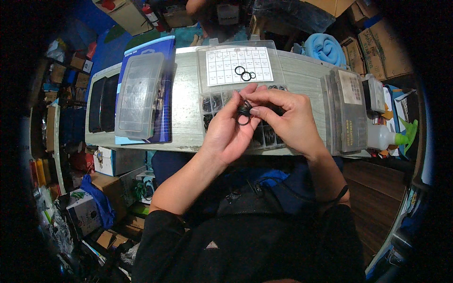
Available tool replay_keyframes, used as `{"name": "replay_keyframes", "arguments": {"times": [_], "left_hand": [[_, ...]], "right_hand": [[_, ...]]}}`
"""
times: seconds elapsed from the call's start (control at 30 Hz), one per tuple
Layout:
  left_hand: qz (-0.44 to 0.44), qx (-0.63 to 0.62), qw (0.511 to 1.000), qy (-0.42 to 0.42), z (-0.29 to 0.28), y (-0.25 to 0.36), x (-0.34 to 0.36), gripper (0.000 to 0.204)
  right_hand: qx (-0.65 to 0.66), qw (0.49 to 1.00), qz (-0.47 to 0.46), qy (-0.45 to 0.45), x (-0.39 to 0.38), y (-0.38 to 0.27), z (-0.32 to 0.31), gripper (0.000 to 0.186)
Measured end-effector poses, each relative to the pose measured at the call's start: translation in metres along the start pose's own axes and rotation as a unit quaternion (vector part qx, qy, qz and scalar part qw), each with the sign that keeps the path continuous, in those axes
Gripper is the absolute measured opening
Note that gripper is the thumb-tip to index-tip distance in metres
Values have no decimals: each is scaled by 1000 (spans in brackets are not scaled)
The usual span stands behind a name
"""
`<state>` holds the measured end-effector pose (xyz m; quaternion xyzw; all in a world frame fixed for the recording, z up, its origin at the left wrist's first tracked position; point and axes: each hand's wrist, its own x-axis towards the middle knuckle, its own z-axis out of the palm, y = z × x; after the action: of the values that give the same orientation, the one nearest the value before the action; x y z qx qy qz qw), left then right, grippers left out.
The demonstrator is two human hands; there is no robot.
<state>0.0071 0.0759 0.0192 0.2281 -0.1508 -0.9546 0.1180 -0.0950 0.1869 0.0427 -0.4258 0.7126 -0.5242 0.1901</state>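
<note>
My left hand point(227, 132) is turned palm up, cradling several black rubber rings point(244, 111). My right hand point(290, 113) closes its thumb and finger on those rings over the left palm. Beneath both hands lies a compartmented plastic case point(213, 104) filled with black rings, partly hidden by them. Its clear lid point(204, 63) lies open behind it, with a white chart point(219, 70) on which a few loose black rings point(246, 75) rest.
Left on the table point(184, 108) are black cases point(104, 104) and a clear organizer point(137, 94) atop a blue package point(165, 56). Right are stacked cases point(347, 111) and a spray bottle point(380, 138). Behind are a blue towel point(325, 49), cardboard boxes point(384, 47) and another person's limb point(198, 8).
</note>
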Motion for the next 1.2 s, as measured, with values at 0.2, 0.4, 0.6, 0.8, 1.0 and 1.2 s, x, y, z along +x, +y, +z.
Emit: {"name": "replay_keyframes", "arguments": {"times": [0.2, 0.4, 0.6, 0.8, 1.0, 1.2], "left_hand": [[-7, -20, 1000, -7, -3, 1, 2, 42], [4, -2, 1000, -15, -4, 1, 2, 42], [-6, -3, 1000, 2, -3, 1, 2, 45], [-15, -18, 1000, 4, -1, 3, -2, 49], [-12, -40, 998, -40, -6, 1, -1, 45], [22, -13, 998, -54, -9, -7, 0, 43]], "right_hand": [[11, 999, 34, 0, 1, -2, 0, 23], [4, 1000, 1, 20, 0, 2, 2, 22], [-95, 988, -117, -20, 2, 4, -2, 30], [-155, 973, -174, -6, -4, 1, 7, 37], [-175, 968, -173, 39, -6, 3, 14, 32], [-174, 970, -145, 88, -5, 5, 18, 27]]}}
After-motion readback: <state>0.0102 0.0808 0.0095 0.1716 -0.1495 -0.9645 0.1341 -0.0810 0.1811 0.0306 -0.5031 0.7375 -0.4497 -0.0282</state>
